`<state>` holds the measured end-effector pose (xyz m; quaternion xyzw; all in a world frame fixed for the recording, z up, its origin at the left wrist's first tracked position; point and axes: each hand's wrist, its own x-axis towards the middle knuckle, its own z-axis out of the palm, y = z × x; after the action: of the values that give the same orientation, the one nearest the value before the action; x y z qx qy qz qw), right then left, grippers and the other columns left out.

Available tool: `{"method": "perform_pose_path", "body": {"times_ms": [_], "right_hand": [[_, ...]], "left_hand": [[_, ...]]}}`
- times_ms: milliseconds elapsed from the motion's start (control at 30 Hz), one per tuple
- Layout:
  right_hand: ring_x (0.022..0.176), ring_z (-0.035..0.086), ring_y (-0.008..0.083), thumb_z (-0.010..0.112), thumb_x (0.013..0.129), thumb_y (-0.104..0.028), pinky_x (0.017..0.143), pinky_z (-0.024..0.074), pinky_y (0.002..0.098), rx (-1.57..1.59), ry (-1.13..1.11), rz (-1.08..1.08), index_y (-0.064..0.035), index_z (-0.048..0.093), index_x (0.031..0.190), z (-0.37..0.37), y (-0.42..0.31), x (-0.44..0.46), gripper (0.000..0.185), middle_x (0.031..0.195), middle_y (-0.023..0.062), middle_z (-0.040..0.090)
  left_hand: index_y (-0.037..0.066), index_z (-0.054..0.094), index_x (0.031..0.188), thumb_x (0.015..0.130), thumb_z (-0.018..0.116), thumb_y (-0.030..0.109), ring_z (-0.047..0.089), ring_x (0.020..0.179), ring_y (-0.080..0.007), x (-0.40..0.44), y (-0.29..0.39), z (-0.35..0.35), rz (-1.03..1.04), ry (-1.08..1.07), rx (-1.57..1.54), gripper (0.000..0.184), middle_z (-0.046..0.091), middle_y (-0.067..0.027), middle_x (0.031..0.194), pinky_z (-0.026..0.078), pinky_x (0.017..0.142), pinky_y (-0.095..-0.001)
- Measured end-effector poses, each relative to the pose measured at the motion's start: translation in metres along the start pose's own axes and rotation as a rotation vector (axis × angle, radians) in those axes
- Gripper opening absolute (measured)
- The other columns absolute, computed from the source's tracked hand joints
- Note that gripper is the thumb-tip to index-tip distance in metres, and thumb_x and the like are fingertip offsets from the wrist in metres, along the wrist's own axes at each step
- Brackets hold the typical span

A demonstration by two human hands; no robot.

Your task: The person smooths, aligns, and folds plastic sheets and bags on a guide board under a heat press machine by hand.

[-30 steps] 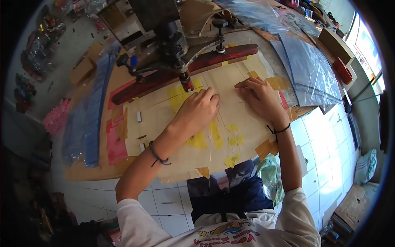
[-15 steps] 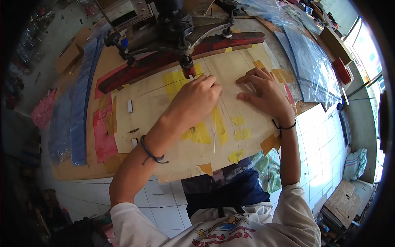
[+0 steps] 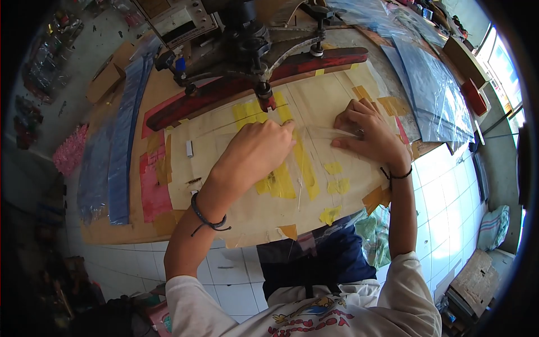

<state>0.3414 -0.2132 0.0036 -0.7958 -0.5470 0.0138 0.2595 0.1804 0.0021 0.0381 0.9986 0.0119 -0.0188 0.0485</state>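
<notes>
Red and scuffed, a long bar (image 3: 210,96) stretched across the desk (image 3: 120,233). On the person's side of the bar, what looked like clear film (image 3: 321,132) lay between both hands. Near the bar's middle, the left hand (image 3: 258,147) was curled, its grip hidden; below the bar's right end, the right hand (image 3: 371,133) arched, thumb and fingers parted.

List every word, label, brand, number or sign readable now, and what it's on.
Nothing reads with certainty.
Shirt: red lettering around a cartoon print, folded and angled; can't be quoted reliably.
Pale equipment box: small dark markings on its front, too small and blurred.
Taped board: no lettering visible.
</notes>
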Motion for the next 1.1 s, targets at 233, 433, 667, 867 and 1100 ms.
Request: {"method": "perform_pose_path", "body": {"times_ms": [233, 433, 667, 867, 1100], "right_hand": [[0.102, 0.059, 0.0248, 0.081, 0.082, -0.024, 0.096, 0.0438, 0.0381, 0.141, 0.111, -0.098, -0.0087, 0.068, 0.104, 0.005, 0.004, -0.001, 0.030, 0.100, 0.0058, 0.065], [0.074, 0.064, 0.0152, 0.078, 0.087, -0.012, 0.070, 0.0512, 0.0307, 0.300, 0.277, -0.023, -0.0036, 0.069, 0.097, 0.004, -0.005, -0.007, 0.015, 0.087, 0.0059, 0.071], [0.058, 0.055, 0.0078, 0.070, 0.096, -0.012, 0.057, 0.0451, 0.0244, 0.338, 0.569, 0.043, -0.0011, 0.070, 0.094, 0.005, 0.001, -0.012, 0.012, 0.074, 0.0017, 0.067], [0.055, 0.049, 0.0047, 0.062, 0.102, -0.013, 0.052, 0.0386, 0.0235, 0.552, 0.601, 0.096, 0.0000, 0.066, 0.108, 0.007, 0.004, -0.011, 0.015, 0.065, -0.0005, 0.058], [0.054, 0.048, 0.0048, 0.058, 0.104, -0.012, 0.053, 0.0372, 0.0223, 0.539, 0.648, 0.069, 0.0017, 0.063, 0.112, 0.007, 0.001, -0.011, 0.016, 0.062, -0.0011, 0.055]], "left_hand": [[0.006, 0.073, 0.103, 0.092, 0.069, 0.026, 0.070, 0.077, -0.0340, 0.002, -0.006, 0.000, 0.101, 0.108, -0.057, 0.024, 0.071, -0.0169, 0.079, 0.056, 0.070, -0.0405], [0.005, 0.075, 0.087, 0.084, 0.078, 0.023, 0.067, 0.071, -0.0290, -0.004, -0.018, -0.016, 0.300, 0.390, -0.186, 0.019, 0.069, -0.0120, 0.076, 0.051, 0.064, -0.0386], [-0.002, 0.071, 0.086, 0.089, 0.074, 0.014, 0.069, 0.069, -0.0158, -0.027, -0.048, -0.054, 0.193, -0.038, -0.610, 0.017, 0.068, -0.0078, 0.078, 0.049, 0.065, -0.0282], [-0.005, 0.068, 0.090, 0.092, 0.069, 0.013, 0.067, 0.059, -0.0130, -0.052, -0.072, -0.077, 0.010, -0.142, -0.964, 0.019, 0.067, -0.0064, 0.067, 0.050, 0.062, -0.0245], [-0.005, 0.066, 0.087, 0.094, 0.071, 0.017, 0.068, 0.060, -0.0145, -0.061, -0.099, -0.075, 0.130, -0.257, -1.168, 0.024, 0.069, -0.0090, 0.076, 0.052, 0.059, -0.0254]]}}
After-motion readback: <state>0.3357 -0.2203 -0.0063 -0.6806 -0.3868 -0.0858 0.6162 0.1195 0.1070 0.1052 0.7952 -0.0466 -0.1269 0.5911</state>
